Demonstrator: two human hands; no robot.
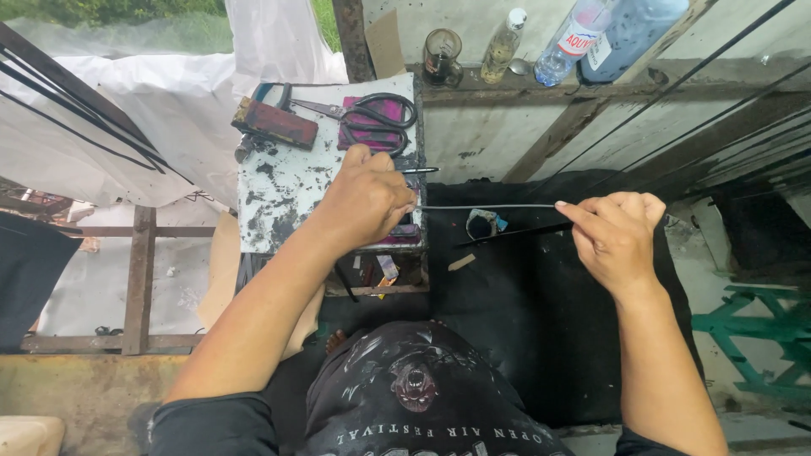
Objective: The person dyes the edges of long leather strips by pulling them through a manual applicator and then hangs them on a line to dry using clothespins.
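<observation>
- I see my left hand [365, 198] pinching one end of a thin grey rod [486, 206].
- My right hand [615, 234] pinches the other end with closed fingers [573, 211].
- The rod runs flat between both hands, above a black mat [524, 304].
- Scissors [376, 118] lie on the spotted counter [283, 190], near my left hand.

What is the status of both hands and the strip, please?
Left hand pinching one end of the thin grey strip. Right hand pinching the other end, strip taut and level. Scissors on the board behind, clear of it.
</observation>
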